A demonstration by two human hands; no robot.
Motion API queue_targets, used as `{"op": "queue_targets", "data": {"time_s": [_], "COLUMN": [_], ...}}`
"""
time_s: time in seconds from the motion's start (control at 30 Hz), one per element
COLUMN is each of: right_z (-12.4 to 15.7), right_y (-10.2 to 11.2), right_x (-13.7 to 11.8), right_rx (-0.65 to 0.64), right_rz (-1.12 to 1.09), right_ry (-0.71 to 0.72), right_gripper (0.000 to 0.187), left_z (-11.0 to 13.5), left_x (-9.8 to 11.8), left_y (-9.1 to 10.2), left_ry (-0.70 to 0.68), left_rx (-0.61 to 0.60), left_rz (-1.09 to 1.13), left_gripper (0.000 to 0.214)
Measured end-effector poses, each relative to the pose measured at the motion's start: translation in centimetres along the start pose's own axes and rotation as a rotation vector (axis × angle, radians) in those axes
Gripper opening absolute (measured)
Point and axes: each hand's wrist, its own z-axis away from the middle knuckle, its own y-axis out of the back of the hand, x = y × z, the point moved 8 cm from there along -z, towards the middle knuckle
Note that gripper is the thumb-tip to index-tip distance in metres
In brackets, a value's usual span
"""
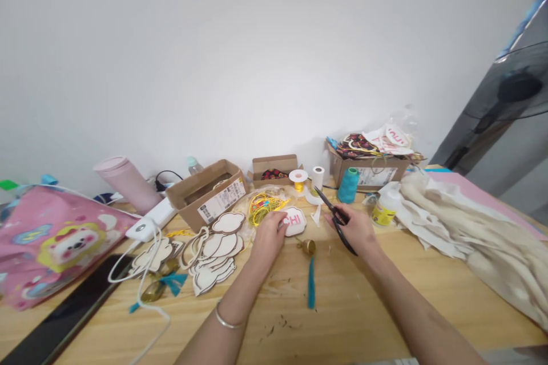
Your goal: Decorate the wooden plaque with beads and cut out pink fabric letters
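Observation:
Between the thumb and fingers of my left hand (270,235) is the edge of a small white patch (295,221) with pink lettering and a scalloped outline. My right hand (354,230) grips a pair of black scissors (329,203), whose blades point up and left, toward a white tape roll (317,175). Below the patch lies a brass-coloured bell (308,247) with a teal tassel (311,284) hanging toward me. A tangle of yellow and green cords (262,205) sits just behind my left hand. A scrap of white tape (315,215) lies between the hands.
Cloud-shaped pieces (216,251) pile up at left, before an open cardboard box (208,194). A teal thread cone (348,185), a glue bottle (386,209) and a filled box (371,171) stand right. Cream cloth (479,228) covers the right side; a white cable (149,274) crosses the left.

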Motion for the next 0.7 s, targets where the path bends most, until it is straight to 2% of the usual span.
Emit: {"op": "queue_targets", "data": {"time_s": [0.17, 0.23, 0.37, 0.7], "right_z": [0.0, 0.1, 0.3, 0.5], "right_y": [-0.6, -0.8, -1.1, -1.2], "right_x": [0.5, 0.4, -0.2, 0.0], "right_rx": [-0.031, -0.043, -0.077, -0.131], "right_rz": [0.015, -0.018, -0.079, -0.107], "right_ry": [-0.047, -0.067, -0.097, -0.148], "right_gripper": [0.029, 0.028, 0.028, 0.029], "left_z": [0.4, 0.7, 0.9, 1.2], "left_x": [0.8, 1.5, 1.9, 0.8], "left_y": [0.1, 0.1, 0.3, 0.2], "left_ry": [-0.098, -0.132, -0.102, -0.053], "left_rx": [0.042, 0.024, 0.005, -0.004], "left_rz": [-0.195, -0.269, -0.343, -0.357], "left_gripper": [0.019, 0.015, 0.017, 0.018]}}
